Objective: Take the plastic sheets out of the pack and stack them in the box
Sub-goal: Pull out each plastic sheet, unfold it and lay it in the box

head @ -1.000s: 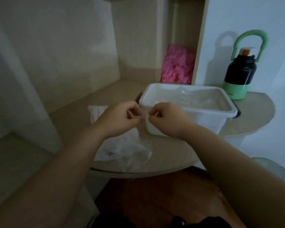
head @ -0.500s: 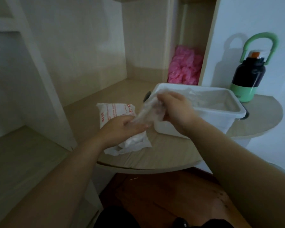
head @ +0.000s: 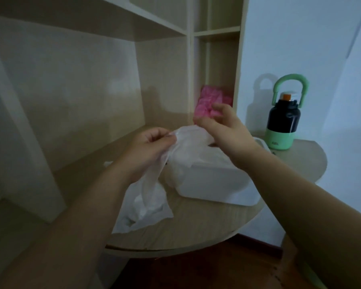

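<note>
A thin translucent plastic sheet (head: 188, 142) is stretched between my hands above the white box (head: 213, 182). My left hand (head: 148, 147) pinches its left edge between thumb and fingers, and the sheet's lower part trails down past my wrist. My right hand (head: 223, 126) grips the sheet's right end over the box's near left corner, fingers curled. The white pack (head: 146, 207) lies crumpled on the tabletop under my left forearm, partly hidden. The inside of the box is mostly covered by the sheet and my right arm.
The round wooden tabletop (head: 196, 232) carries the box and pack. A black and green bottle (head: 283, 119) with a green handle stands at the back right. A pink bundle (head: 208, 103) sits in a shelf niche behind my right hand. Shelving rises on the left.
Both hands have lifted the sheet up from the pack and spread it apart over the box. The camera view tilted upward.
</note>
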Action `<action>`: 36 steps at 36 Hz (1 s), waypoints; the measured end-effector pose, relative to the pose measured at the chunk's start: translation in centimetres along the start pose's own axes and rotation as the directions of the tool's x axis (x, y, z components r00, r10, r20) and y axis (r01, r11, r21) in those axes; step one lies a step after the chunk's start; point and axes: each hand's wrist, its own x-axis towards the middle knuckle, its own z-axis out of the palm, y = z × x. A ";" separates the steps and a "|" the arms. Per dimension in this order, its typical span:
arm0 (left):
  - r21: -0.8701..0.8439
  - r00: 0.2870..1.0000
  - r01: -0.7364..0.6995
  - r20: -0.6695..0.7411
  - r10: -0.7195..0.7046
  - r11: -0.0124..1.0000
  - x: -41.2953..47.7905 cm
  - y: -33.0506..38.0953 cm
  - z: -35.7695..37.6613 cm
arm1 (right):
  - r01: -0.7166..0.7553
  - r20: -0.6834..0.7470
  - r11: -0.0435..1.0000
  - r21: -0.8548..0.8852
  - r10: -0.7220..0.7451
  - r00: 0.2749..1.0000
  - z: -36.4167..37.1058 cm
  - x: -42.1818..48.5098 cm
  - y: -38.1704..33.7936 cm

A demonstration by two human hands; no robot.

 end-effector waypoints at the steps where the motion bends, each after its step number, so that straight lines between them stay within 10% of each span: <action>1: -0.001 1.000 -0.006 -0.005 0.006 1.000 0.3 0.1 0.1 | -0.018 0.070 1.000 0.022 0.017 0.997 -0.3 0.0 -0.2; 7: 0.005 0.999 0.040 -0.010 -0.040 0.999 2.4 0.6 0.5 | 0.041 0.221 0.996 0.085 -0.059 0.973 -2.1 0.2 -0.4; 11: -0.014 0.998 0.060 0.035 -0.060 0.998 3.5 0.5 0.6 | 0.122 0.399 0.976 -0.182 -0.040 0.916 -3.2 0.3 -0.6; 21: 0.240 0.948 0.023 0.302 -0.097 0.970 5.2 0.5 1.4 | 0.019 0.016 0.983 -0.182 -0.016 1.000 -4.2 2.1 -0.1; 28: 0.307 0.969 0.030 0.223 -0.102 0.951 6.6 0.4 1.1 | -0.237 0.228 0.967 0.089 0.212 0.950 -6.0 3.0 0.4; 36: 0.475 0.995 0.068 0.035 -0.096 0.877 8.3 -0.6 1.0 | -0.324 -0.070 0.941 0.095 0.331 0.941 -6.1 4.5 2.2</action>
